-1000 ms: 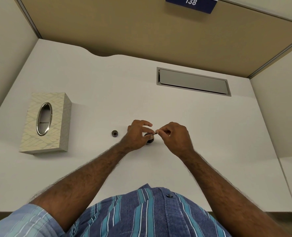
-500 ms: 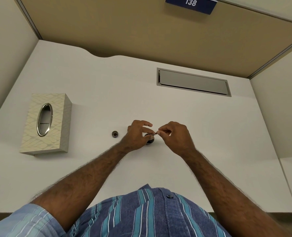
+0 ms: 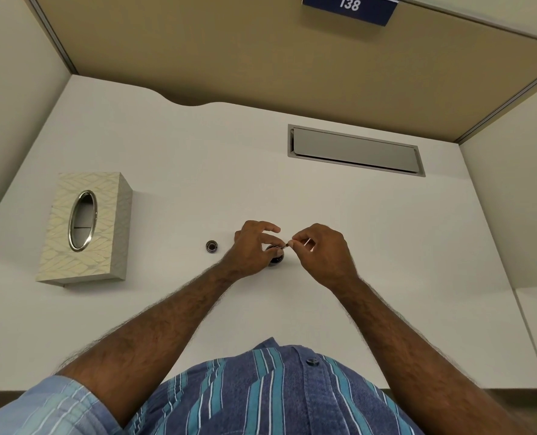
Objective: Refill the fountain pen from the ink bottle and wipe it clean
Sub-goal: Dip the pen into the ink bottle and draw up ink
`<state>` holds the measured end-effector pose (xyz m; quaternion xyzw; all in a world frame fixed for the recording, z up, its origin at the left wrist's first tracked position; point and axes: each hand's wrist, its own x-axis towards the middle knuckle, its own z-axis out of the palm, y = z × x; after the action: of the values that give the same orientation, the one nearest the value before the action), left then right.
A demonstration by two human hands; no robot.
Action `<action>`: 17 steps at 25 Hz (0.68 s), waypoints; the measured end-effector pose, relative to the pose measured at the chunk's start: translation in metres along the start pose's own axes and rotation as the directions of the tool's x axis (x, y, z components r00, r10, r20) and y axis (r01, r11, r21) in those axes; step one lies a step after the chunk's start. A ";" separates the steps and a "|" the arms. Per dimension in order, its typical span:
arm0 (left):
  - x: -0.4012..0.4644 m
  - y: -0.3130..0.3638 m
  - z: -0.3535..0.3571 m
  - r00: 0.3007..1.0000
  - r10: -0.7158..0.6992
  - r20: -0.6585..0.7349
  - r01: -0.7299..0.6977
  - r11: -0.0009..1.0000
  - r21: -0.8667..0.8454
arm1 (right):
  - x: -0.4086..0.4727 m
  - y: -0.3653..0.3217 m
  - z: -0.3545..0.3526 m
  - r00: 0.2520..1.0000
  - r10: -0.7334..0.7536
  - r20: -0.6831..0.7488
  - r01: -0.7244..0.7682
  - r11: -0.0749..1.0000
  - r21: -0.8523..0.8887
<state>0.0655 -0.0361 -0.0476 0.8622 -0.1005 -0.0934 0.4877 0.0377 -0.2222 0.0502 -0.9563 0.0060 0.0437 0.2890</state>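
Note:
A small dark ink bottle (image 3: 276, 258) stands on the white desk, mostly hidden under my left hand (image 3: 254, 248), which wraps around it. My right hand (image 3: 322, 251) pinches the thin top end of the fountain pen (image 3: 287, 245) between thumb and forefinger, right above the bottle's mouth. Most of the pen is hidden by my fingers. The bottle's round cap (image 3: 211, 246) lies on the desk a short way left of my left hand.
A patterned tissue box (image 3: 83, 227) with an oval metal opening sits at the left of the desk (image 3: 386, 246). A grey cable hatch (image 3: 355, 150) is set into the desk at the back right. Partition walls enclose the desk on three sides.
Both hands stay over the bottle; my right fingers shift very slightly on the pen's end. Nothing else moved.

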 end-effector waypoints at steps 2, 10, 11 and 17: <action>0.000 0.000 0.001 1.000 0.005 -0.001 -0.005 1.000 0.007 | 0.000 0.001 0.001 1.000 0.001 -0.004 -0.001 1.000 -0.030; -0.001 0.000 0.001 1.000 0.003 -0.012 -0.003 1.000 0.008 | 0.005 0.002 0.002 0.999 0.032 -0.004 -0.032 0.999 0.026; -0.001 0.000 0.000 1.000 0.003 -0.008 -0.003 1.000 0.007 | 0.004 0.002 0.002 1.000 0.015 0.003 -0.015 0.999 0.032; -0.001 0.000 0.000 1.000 0.006 0.006 -0.006 1.000 0.019 | 0.007 0.005 0.002 1.000 0.016 0.023 -0.014 0.998 -0.058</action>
<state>0.0642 -0.0357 -0.0479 0.8663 -0.1054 -0.0937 0.4792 0.0442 -0.2248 0.0454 -0.9636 0.0087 0.0570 0.2611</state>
